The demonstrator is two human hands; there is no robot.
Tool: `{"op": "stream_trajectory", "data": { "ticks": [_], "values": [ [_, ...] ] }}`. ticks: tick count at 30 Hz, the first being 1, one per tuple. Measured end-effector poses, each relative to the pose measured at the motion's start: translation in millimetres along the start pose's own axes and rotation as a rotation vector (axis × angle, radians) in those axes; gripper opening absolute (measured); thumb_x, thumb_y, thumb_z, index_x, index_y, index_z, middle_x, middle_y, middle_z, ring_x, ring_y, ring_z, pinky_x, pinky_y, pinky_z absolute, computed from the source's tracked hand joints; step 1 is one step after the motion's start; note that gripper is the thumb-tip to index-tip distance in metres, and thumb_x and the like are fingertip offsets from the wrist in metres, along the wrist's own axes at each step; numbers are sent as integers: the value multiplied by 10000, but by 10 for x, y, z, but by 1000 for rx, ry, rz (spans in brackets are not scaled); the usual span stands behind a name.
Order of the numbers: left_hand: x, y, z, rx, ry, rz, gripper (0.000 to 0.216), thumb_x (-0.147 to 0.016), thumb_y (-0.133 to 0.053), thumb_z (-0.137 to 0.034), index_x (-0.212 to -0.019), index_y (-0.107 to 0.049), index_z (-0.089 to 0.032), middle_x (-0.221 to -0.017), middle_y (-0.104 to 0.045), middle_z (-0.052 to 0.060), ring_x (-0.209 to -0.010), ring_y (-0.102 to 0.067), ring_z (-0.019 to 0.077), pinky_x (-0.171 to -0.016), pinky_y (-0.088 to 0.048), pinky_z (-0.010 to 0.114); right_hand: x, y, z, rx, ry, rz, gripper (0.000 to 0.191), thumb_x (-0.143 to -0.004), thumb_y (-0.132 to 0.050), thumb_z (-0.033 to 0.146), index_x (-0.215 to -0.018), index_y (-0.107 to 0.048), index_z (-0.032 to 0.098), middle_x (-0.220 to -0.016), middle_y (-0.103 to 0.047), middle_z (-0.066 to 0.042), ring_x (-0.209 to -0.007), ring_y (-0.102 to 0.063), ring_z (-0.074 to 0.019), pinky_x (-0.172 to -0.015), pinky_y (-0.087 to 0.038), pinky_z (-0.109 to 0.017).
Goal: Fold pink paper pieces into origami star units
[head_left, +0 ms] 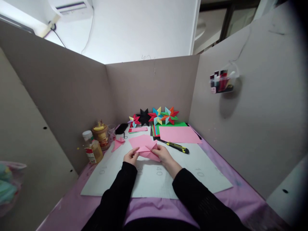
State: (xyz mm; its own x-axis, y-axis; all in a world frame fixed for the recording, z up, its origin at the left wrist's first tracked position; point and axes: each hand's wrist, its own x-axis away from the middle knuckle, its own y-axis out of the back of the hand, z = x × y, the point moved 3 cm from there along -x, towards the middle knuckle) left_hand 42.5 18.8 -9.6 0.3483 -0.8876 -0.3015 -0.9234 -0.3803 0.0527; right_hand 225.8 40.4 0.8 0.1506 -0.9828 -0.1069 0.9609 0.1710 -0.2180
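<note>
Between my two hands is a pink folded sheet of origami paper [147,154], raised a little over the white board. My left hand [131,156] pinches its left corner between thumb and fingers. On the right side my right hand [164,154] grips the paper, its thumb lying on the folded layers. Just behind it lies a flat pink paper piece [139,141], partly covered by the held one. A small folded pink paper piece [118,143] rests to the left, close to a pair of small scissors [124,136].
A black and yellow utility knife [178,147] lies right of my hands, before a pink sheet stack [180,134]. Several folded paper stars [157,116] stand along the back wall. At left are a bottle [92,149] and a jar [101,134]. Grey panels enclose the white board [187,179].
</note>
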Motion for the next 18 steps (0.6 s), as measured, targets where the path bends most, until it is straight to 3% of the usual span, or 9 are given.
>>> {"op": "stream_trajectory", "data": {
  "ticks": [6, 11, 15, 18],
  "values": [
    [74, 33, -138, -159, 22, -51, 373, -652, -569, -478, -756, -683, -138, -447, -552, 2, -432, -490, 130, -437, -381, 227, -12, -6, -56, 6, -46, -5, 384, -560, -699, 421, -766, -609, 109, -659, -637, -46, -540, -538, -143, -518, -398, -250],
    [102, 67, -233, -379, -58, -87, 438, -734, -463, -516, -449, -470, -182, -371, -457, -27, -421, -440, 113, -477, -328, 213, 25, -23, -19, -15, -18, 32, 343, -585, -685, 423, -715, -588, 121, -634, -619, -20, -527, -518, -125, -506, -384, -234],
    [91, 113, -259, -397, -73, -145, 466, -748, -433, -521, -423, -407, -188, -370, -434, -26, -436, -427, 121, -487, -310, 218, 72, -72, 8, 10, -17, 153, 343, -556, -717, 333, -806, -600, 128, -643, -623, -14, -540, -533, -124, -510, -386, -224],
    [64, 174, -257, -399, -12, -213, 467, -747, -424, -535, -431, -406, -192, -372, -429, -25, -439, -416, 127, -485, -302, 227, 71, -53, 4, 127, -48, 137, 218, -562, -696, 285, -663, -574, 135, -484, -550, 22, -418, -443, -81, -419, -295, -193]
  ]
}}
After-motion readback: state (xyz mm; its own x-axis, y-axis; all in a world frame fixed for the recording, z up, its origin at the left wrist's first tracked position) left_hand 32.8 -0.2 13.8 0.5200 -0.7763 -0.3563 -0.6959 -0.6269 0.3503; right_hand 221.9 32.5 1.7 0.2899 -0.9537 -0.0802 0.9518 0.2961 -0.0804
